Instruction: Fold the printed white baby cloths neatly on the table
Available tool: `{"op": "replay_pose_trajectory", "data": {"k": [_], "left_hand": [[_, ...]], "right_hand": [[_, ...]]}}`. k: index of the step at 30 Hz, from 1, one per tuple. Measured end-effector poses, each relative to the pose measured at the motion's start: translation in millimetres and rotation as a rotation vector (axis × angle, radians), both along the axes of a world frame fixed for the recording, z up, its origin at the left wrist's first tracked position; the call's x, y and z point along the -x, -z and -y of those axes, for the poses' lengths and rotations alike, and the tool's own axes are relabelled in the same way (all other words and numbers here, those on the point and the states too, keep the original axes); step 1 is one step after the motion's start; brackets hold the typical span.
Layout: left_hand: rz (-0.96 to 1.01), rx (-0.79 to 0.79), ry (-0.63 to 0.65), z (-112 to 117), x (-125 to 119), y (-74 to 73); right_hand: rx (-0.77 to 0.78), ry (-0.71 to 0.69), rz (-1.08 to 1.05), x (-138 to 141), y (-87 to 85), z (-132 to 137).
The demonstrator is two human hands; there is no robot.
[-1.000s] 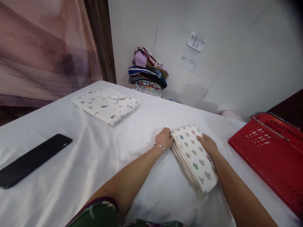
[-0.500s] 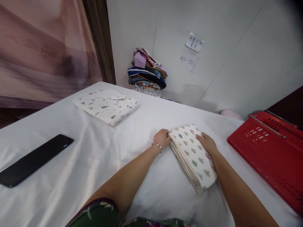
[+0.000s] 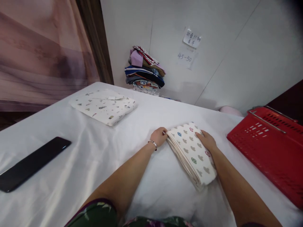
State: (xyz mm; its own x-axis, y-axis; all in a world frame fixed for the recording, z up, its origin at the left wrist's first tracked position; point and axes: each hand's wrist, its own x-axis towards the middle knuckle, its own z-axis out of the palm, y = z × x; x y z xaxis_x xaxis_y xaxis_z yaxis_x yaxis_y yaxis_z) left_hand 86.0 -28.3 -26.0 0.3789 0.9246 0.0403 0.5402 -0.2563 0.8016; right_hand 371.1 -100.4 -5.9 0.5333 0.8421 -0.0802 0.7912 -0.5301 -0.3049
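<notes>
A folded white cloth point(image 3: 189, 148) with grey, blue, red and green mouse-head prints lies at an angle in front of me, its layers showing along the left edge. At its far left corner my left hand point(image 3: 159, 136), with a bracelet on the wrist, is closed on the fabric. My right hand point(image 3: 206, 140) grips the opposite long edge, thumb on top and the other fingers mostly hidden by the cloth and hand. Farther left, another folded white cloth point(image 3: 104, 105) with small scattered prints and a pale label lies flat.
Both cloths lie on a white-covered table point(image 3: 94, 164). A long black glossy object point(image 3: 35, 162) is at the left. To the right stands a red plastic basket point(image 3: 267, 154) with metal handles. Behind the table are a fabric pile point(image 3: 145, 71), handwritten wall notes point(image 3: 191, 37) and a pink curtain point(image 3: 47, 47).
The whole view has shifted slightly. Both hands keep their hold on the mouse-print cloth, which looks almost the same; any movement of it is too small to tell.
</notes>
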Motion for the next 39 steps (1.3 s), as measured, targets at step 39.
{"op": "replay_pose_trajectory", "data": {"k": [39], "left_hand": [[0.059, -0.068, 0.088, -2, -2, 4.3]], "right_hand": [[-0.102, -0.517, -0.011, 136, -30.8, 52]]}}
